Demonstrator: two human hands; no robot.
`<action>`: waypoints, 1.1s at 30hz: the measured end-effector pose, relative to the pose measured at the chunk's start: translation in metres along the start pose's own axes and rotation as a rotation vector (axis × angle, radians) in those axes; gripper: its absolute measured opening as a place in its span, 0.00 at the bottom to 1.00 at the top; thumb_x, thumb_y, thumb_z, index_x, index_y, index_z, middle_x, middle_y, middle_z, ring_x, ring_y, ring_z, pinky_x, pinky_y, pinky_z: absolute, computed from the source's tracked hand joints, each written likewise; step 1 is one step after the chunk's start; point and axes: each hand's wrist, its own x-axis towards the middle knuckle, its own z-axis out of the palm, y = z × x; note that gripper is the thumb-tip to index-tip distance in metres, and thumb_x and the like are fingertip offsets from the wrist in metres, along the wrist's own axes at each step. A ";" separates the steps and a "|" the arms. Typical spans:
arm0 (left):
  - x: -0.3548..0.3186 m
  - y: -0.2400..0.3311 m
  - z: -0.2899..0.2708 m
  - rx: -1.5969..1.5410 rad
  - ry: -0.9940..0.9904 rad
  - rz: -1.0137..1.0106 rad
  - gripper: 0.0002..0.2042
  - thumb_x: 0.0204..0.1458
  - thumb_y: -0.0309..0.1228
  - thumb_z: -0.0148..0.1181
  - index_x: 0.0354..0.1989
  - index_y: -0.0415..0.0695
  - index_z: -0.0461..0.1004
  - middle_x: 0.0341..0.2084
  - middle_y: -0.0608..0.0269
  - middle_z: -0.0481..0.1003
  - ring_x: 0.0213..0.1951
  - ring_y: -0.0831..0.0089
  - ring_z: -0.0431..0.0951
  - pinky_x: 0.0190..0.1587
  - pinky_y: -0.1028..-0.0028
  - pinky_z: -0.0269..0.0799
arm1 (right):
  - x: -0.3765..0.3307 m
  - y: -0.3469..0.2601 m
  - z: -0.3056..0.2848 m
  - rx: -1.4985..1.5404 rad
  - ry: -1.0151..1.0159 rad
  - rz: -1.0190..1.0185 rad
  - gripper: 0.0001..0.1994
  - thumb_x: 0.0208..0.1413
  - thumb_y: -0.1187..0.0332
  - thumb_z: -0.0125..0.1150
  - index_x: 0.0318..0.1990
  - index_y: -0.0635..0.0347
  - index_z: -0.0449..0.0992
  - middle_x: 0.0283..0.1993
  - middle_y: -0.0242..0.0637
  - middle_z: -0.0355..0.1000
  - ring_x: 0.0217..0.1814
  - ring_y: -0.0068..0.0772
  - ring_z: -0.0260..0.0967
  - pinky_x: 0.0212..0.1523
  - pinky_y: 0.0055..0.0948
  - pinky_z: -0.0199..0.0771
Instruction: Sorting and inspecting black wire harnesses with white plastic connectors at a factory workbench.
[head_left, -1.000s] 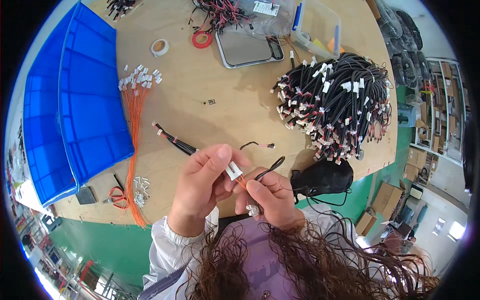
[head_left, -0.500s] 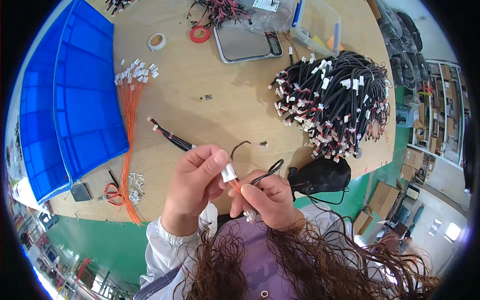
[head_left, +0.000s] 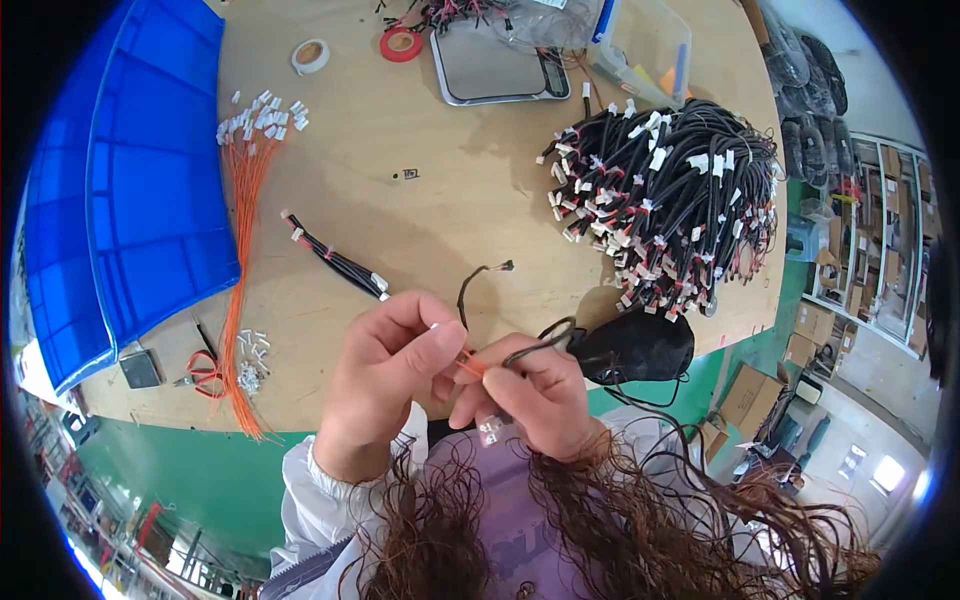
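My left hand (head_left: 395,365) is closed, its thumb pressed to the fingers over a white connector that is now almost wholly covered. From it short orange wires (head_left: 467,364) run to my right hand (head_left: 540,395), which pinches them between thumb and fingers. A black cable (head_left: 527,352) loops over the right hand's fingers, and a thin black lead (head_left: 463,296) with a small dark plug sticks up beyond the hands. Below the right hand's fingers a whitish, clear connector (head_left: 490,430) hangs out. Just past my left hand lies a black cable bundle (head_left: 340,262) with white connectors.
A large pile of black cables (head_left: 670,205) fills the right. At left are a blue bin (head_left: 165,170), orange wires with white connectors (head_left: 245,215), red-handled pliers (head_left: 205,375) and loose white pieces (head_left: 252,360). Farther back sit a scale (head_left: 500,65), tape rolls (head_left: 401,44) and a clear box (head_left: 645,50).
The white connector, plainly visible between my hands before, is now covered by my left thumb and fingers. Both hands stay close together; the whole view has shifted slightly.
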 end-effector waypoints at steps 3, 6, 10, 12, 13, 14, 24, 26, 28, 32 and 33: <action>0.001 -0.002 -0.004 -0.115 -0.034 0.018 0.07 0.58 0.30 0.59 0.33 0.39 0.74 0.23 0.65 0.76 0.22 0.83 0.72 0.24 0.83 0.65 | -0.002 0.002 0.001 -0.015 -0.075 -0.094 0.10 0.65 0.72 0.48 0.51 0.64 0.68 0.35 0.40 0.75 0.31 0.18 0.68 0.34 0.21 0.72; 0.000 -0.002 -0.007 -0.168 -0.041 -0.027 0.08 0.58 0.31 0.59 0.34 0.37 0.75 0.24 0.63 0.77 0.22 0.81 0.73 0.25 0.82 0.68 | -0.004 0.000 0.000 -0.047 -0.055 -0.013 0.11 0.65 0.72 0.48 0.52 0.63 0.67 0.35 0.40 0.75 0.32 0.18 0.68 0.34 0.20 0.71; 0.000 -0.004 -0.007 -0.236 -0.071 -0.060 0.14 0.60 0.35 0.56 0.40 0.33 0.76 0.25 0.59 0.77 0.23 0.76 0.75 0.27 0.79 0.73 | -0.009 0.002 -0.007 -0.021 -0.038 0.056 0.08 0.65 0.69 0.49 0.48 0.62 0.68 0.33 0.36 0.74 0.30 0.17 0.68 0.30 0.18 0.67; 0.000 -0.005 -0.009 -0.250 -0.092 -0.069 0.16 0.61 0.36 0.55 0.41 0.31 0.76 0.26 0.57 0.78 0.24 0.75 0.76 0.28 0.77 0.74 | -0.009 0.003 -0.005 -0.033 0.030 0.076 0.05 0.64 0.70 0.51 0.43 0.60 0.68 0.32 0.33 0.72 0.27 0.14 0.66 0.27 0.18 0.63; -0.001 -0.006 -0.011 -0.266 -0.120 -0.064 0.17 0.62 0.37 0.53 0.42 0.31 0.75 0.28 0.56 0.78 0.26 0.74 0.76 0.30 0.76 0.75 | -0.008 0.006 -0.004 -0.033 0.029 0.077 0.05 0.64 0.70 0.51 0.43 0.60 0.68 0.32 0.33 0.72 0.27 0.14 0.66 0.27 0.18 0.63; -0.001 -0.006 -0.011 -0.281 -0.153 -0.058 0.18 0.62 0.37 0.52 0.44 0.30 0.74 0.30 0.56 0.78 0.27 0.73 0.77 0.32 0.75 0.76 | -0.008 0.007 -0.004 0.002 0.019 0.030 0.05 0.63 0.71 0.52 0.43 0.60 0.68 0.33 0.33 0.73 0.26 0.14 0.65 0.27 0.18 0.63; 0.003 -0.021 -0.009 -0.283 -0.290 -0.030 0.16 0.60 0.36 0.56 0.47 0.33 0.73 0.33 0.62 0.76 0.34 0.76 0.75 0.39 0.76 0.72 | -0.011 0.009 -0.005 0.080 0.001 -0.028 0.04 0.62 0.73 0.53 0.42 0.61 0.68 0.38 0.36 0.74 0.25 0.13 0.63 0.28 0.18 0.63; 0.003 -0.025 -0.003 -0.315 -0.248 -0.007 0.15 0.60 0.35 0.56 0.46 0.35 0.74 0.31 0.64 0.75 0.32 0.78 0.73 0.37 0.78 0.70 | -0.012 0.003 -0.005 0.027 -0.011 -0.015 0.04 0.62 0.73 0.53 0.42 0.61 0.68 0.36 0.34 0.73 0.25 0.13 0.63 0.27 0.18 0.63; 0.003 -0.030 -0.002 -0.319 -0.240 0.008 0.14 0.60 0.35 0.56 0.45 0.35 0.74 0.31 0.64 0.75 0.30 0.79 0.71 0.36 0.78 0.69 | -0.012 0.001 -0.006 -0.025 -0.025 -0.001 0.04 0.62 0.73 0.53 0.42 0.62 0.69 0.34 0.32 0.71 0.25 0.13 0.63 0.27 0.17 0.63; 0.004 -0.034 0.005 -0.346 -0.223 0.048 0.14 0.59 0.36 0.57 0.45 0.36 0.74 0.30 0.65 0.74 0.27 0.81 0.67 0.31 0.79 0.66 | -0.012 -0.001 -0.008 -0.054 -0.049 -0.034 0.03 0.62 0.74 0.54 0.40 0.62 0.70 0.32 0.29 0.69 0.25 0.12 0.62 0.25 0.17 0.62; 0.005 -0.034 0.005 -0.346 -0.224 0.047 0.14 0.59 0.36 0.57 0.45 0.36 0.74 0.30 0.65 0.74 0.27 0.81 0.67 0.31 0.79 0.66 | -0.011 -0.001 -0.009 -0.062 -0.059 -0.049 0.02 0.62 0.74 0.54 0.39 0.62 0.70 0.32 0.30 0.69 0.25 0.13 0.63 0.25 0.18 0.62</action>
